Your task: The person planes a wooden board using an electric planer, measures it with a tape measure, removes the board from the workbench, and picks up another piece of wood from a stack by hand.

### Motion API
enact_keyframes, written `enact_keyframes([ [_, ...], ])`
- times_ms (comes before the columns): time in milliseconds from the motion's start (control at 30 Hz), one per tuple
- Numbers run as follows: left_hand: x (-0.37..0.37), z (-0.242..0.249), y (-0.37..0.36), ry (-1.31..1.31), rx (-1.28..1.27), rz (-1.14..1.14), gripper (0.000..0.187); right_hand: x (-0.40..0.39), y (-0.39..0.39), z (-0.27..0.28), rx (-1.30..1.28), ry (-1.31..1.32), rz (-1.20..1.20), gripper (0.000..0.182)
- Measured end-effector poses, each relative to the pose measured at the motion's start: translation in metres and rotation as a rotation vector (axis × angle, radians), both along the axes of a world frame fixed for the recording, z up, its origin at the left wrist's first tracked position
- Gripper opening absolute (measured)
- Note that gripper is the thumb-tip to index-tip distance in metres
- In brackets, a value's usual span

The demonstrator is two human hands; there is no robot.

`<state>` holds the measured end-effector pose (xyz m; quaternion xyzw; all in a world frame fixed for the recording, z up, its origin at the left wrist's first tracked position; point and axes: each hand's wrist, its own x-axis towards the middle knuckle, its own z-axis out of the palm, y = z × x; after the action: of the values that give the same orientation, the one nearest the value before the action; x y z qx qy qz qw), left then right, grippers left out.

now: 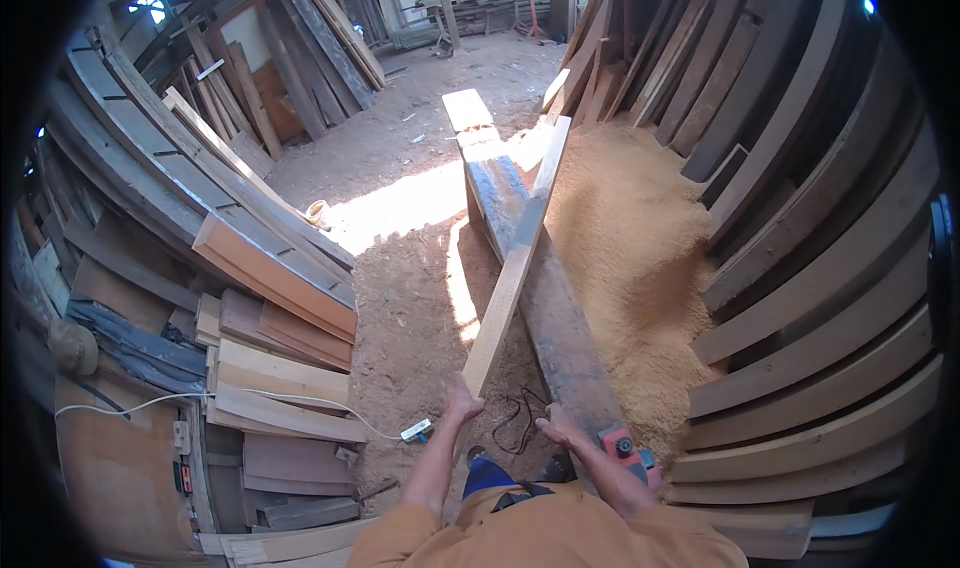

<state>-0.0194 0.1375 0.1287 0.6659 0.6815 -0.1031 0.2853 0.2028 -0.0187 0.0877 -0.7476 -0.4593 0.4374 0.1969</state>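
My left hand (463, 404) is closed round the near end of a long pale board (512, 273), which slants away up and to the right across a dark, narrow bench (560, 318). My right hand (560, 425) lies at the left edge of the bench's near part, its fingers curled; whether it holds anything is too small to tell. A red power tool (622, 446) rests on the bench's near end, beside my right forearm. Dark cord loops (520, 423) hang or lie between my two hands.
Sawdust (630, 248) is heaped along the bench's right side. Boards (800, 318) lean all along the right, and stacked planks (285, 368) fill the left. A white power strip (416, 430) with a cable lies on the floor left of my left hand.
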Motion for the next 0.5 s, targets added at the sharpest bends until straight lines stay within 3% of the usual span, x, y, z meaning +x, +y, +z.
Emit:
enact_keyframes([
  [100,-0.016,0.003,0.016,0.028,0.058,0.004,0.082,0.029,-0.001,-0.007,-0.23,-0.149,0.001,0.05],
  [167,-0.027,0.008,0.028,0.048,0.108,0.003,0.08,0.041,-0.008,-0.056,-0.32,-0.315,0.015,0.056],
  [267,-0.044,-0.001,0.05,0.045,0.098,-0.032,0.077,0.051,-0.01,-0.064,-0.472,-0.263,0.081,0.069],
  [367,-0.063,-0.003,0.071,0.013,0.088,-0.099,0.074,0.017,-0.004,-0.04,-0.587,-0.413,-0.11,0.09],
  [500,-0.087,-0.009,0.099,-0.042,0.067,-0.162,0.071,0.001,0.016,-0.014,-0.709,-0.348,-0.19,0.107],
])
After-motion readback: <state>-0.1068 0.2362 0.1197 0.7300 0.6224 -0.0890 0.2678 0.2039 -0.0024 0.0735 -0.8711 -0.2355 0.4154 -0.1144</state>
